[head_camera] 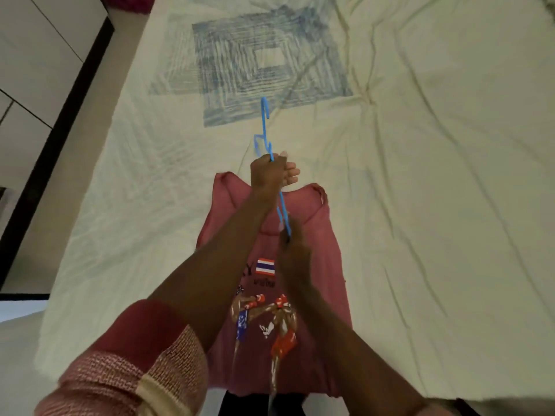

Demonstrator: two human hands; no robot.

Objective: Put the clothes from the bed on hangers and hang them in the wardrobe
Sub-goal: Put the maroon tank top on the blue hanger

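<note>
Both hands on thin blue plastic hanger [266,121], edge-on above pink sleeveless printed shirt [318,253] lying flat on pale green bed sheet [435,175]. Left hand [271,172] fingers wrapped mid-hanger; right hand [292,250] grips its 6 o'clock end. Hook points 12 o'clock.
</note>
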